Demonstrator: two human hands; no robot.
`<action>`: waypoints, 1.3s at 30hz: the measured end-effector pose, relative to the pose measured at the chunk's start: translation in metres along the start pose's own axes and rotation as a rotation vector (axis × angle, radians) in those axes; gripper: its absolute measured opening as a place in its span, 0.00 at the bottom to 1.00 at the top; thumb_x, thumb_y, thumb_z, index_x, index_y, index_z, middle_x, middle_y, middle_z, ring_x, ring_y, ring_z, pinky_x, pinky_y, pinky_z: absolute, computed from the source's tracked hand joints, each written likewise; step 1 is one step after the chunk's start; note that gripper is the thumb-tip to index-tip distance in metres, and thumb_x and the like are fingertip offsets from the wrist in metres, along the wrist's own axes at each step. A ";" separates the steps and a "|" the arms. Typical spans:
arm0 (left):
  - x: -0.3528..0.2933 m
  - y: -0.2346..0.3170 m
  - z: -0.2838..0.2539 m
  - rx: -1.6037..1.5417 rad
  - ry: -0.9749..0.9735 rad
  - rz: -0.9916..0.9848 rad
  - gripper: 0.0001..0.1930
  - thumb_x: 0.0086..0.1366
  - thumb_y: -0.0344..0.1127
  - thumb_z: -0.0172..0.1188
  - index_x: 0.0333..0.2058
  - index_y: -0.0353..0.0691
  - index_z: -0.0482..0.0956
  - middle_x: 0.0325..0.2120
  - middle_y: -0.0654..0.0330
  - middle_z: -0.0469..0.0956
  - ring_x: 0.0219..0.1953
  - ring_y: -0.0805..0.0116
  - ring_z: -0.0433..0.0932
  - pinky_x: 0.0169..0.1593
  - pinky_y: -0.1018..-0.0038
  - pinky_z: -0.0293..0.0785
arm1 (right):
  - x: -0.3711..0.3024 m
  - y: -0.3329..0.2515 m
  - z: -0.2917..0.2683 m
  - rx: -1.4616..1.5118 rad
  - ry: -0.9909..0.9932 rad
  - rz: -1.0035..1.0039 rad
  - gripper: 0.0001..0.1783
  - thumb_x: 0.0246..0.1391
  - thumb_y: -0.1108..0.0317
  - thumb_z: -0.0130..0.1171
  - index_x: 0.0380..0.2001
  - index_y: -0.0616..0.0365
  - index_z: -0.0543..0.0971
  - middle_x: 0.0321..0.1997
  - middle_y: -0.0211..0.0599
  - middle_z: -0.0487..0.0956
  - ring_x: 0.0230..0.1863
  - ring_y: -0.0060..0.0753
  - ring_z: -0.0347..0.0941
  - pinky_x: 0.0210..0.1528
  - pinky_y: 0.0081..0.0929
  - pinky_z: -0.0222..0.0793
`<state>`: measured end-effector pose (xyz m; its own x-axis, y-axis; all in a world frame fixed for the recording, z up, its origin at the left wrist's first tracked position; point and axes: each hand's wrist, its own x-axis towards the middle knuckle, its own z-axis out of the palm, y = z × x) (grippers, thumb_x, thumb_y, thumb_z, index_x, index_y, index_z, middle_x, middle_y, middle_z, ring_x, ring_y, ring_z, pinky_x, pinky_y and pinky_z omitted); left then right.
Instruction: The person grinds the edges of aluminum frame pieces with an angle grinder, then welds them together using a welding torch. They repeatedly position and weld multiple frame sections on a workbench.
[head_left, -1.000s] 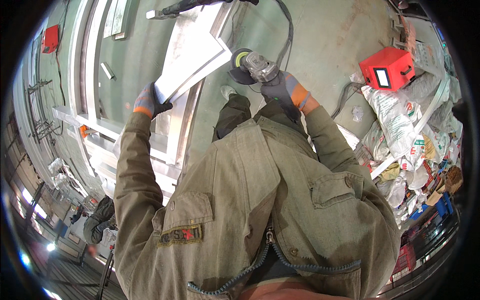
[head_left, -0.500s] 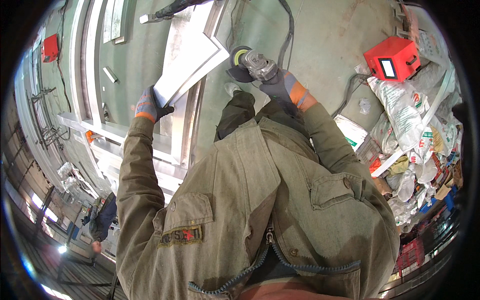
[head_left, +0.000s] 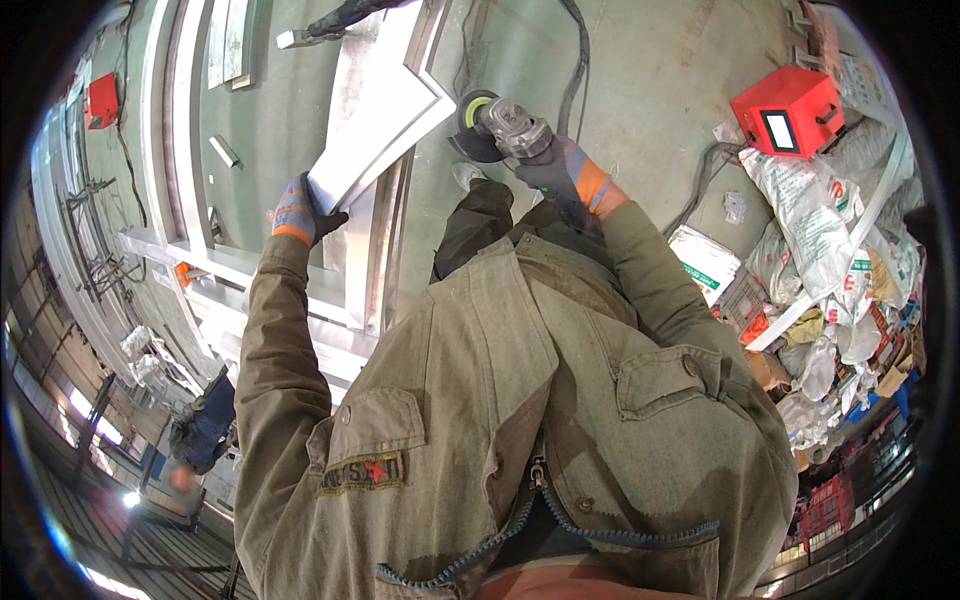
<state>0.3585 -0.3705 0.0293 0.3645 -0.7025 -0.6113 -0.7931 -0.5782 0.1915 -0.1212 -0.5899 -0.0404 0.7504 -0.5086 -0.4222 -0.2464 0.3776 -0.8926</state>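
Observation:
My left hand (head_left: pixel 303 212), in a grey and orange glove, is closed around the near end of a silvery metal profile (head_left: pixel 365 140). That profile lies slanted across a metal frame (head_left: pixel 358 260), and its far part has an angled corner. My right hand (head_left: pixel 572 180), gloved alike, grips an angle grinder (head_left: pixel 515 130) by its body. The grinder's disc (head_left: pixel 474 112), with a yellowish centre, is just to the right of the profile's corner; whether they touch I cannot tell.
Long metal bars (head_left: pixel 182 130) stretch along the left. A dark, arm-like shape (head_left: pixel 350 16) with a pale block at its end reaches in at the top. To the right are a red box-shaped machine (head_left: pixel 788 112), cables (head_left: pixel 700 185) and heaped plastic sacks (head_left: pixel 800 190). Another person (head_left: pixel 205 425) is at lower left.
Both hands keep their holds, and the grinder has shifted only slightly. The person at lower left has moved a little.

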 end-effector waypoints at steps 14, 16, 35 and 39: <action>-0.032 0.036 -0.026 0.166 0.011 -0.024 0.57 0.45 0.55 0.90 0.70 0.35 0.72 0.62 0.40 0.82 0.65 0.41 0.82 0.68 0.53 0.78 | -0.003 -0.047 -0.013 -0.199 -0.017 -0.019 0.24 0.60 0.63 0.75 0.56 0.64 0.86 0.49 0.32 0.88 0.50 0.24 0.79 0.55 0.33 0.79; -0.037 0.034 -0.029 0.089 -0.058 -0.060 0.52 0.47 0.55 0.89 0.66 0.36 0.75 0.58 0.39 0.84 0.62 0.40 0.84 0.64 0.52 0.81 | 0.010 -0.040 -0.013 -0.295 -0.038 -0.045 0.25 0.60 0.62 0.72 0.57 0.63 0.84 0.50 0.37 0.87 0.51 0.33 0.79 0.58 0.38 0.78; -0.041 -0.008 -0.055 -0.286 0.148 0.002 0.58 0.47 0.82 0.77 0.69 0.48 0.81 0.58 0.48 0.87 0.63 0.41 0.83 0.66 0.50 0.78 | -0.029 -0.069 -0.113 0.198 0.070 0.132 0.15 0.67 0.53 0.69 0.38 0.53 0.80 0.29 0.33 0.79 0.30 0.34 0.80 0.36 0.37 0.78; -0.100 0.027 -0.147 -0.579 0.531 -0.152 0.54 0.50 0.81 0.77 0.66 0.45 0.83 0.55 0.44 0.88 0.61 0.39 0.85 0.64 0.51 0.80 | -0.012 -0.065 -0.137 0.237 0.137 0.118 0.14 0.66 0.54 0.71 0.38 0.50 0.80 0.29 0.30 0.81 0.29 0.33 0.79 0.36 0.39 0.79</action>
<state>0.3720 -0.3770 0.2084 0.7473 -0.6183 -0.2435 -0.3899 -0.7047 0.5928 -0.1980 -0.7140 0.0008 0.6316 -0.5439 -0.5525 -0.1646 0.6024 -0.7811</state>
